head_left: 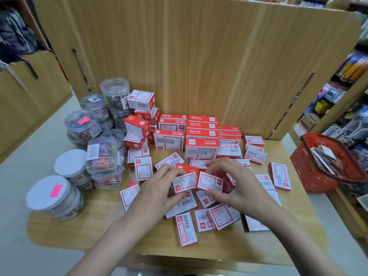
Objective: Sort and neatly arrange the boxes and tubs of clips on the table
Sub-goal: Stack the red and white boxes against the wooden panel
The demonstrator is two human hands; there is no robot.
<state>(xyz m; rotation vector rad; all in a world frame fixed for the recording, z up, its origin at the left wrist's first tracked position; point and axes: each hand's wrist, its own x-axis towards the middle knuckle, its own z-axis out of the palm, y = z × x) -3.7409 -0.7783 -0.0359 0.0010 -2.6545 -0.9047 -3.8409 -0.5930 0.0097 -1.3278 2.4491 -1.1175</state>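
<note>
My tubs point(79, 124) sit stacked on the left, big boxes point(187, 134) piled at the back — done, I think. My left hand point(157, 188) pinches one small box point(184, 182), my right hand point(237, 182) another point(210, 181). Lots of small boxes point(186, 229) lie loose on the table point(79, 232).

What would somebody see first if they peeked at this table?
Probably the two hands in the middle: the left hand and the right hand each hold a small red and white box, the left box right beside the right box. Around them lies a jumble of loose small boxes, with bigger red boxes stacked neatly behind. On the left stand clear tubs of colourful clips, and a red basket sits on the right.
</note>
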